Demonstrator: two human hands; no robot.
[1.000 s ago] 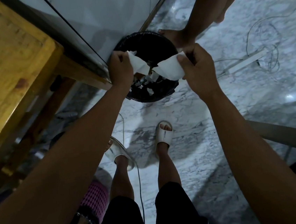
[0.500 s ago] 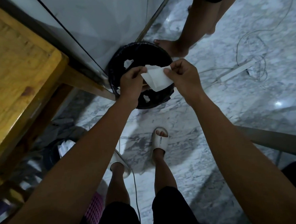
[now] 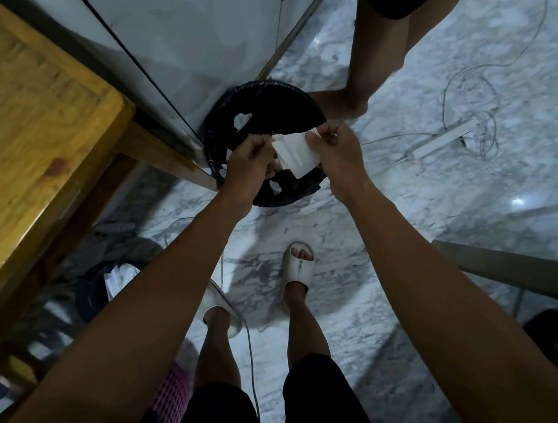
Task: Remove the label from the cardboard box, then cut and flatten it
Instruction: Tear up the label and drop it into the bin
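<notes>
I stand over a round bin [image 3: 223,120] lined with a black bag, on the marble floor against a pale wall. Both hands hold a white paper label [image 3: 295,154] just above the bin's near rim. My left hand [image 3: 248,163] pinches its left edge and my right hand [image 3: 336,146] pinches its upper right corner. The label is folded or stacked, with a smaller scrap under it. White paper scraps lie inside the bin. No cardboard box is in view.
A wooden table [image 3: 21,135] fills the left side. Another person's bare leg [image 3: 371,50] stands just behind the bin. A white power strip [image 3: 442,140] and loose cables lie on the floor to the right. A second dark container with paper [image 3: 106,288] sits under the table.
A second ago my hands were apart, each with a torn white piece. They came together over the bin and now hold the pieces as one stack.
</notes>
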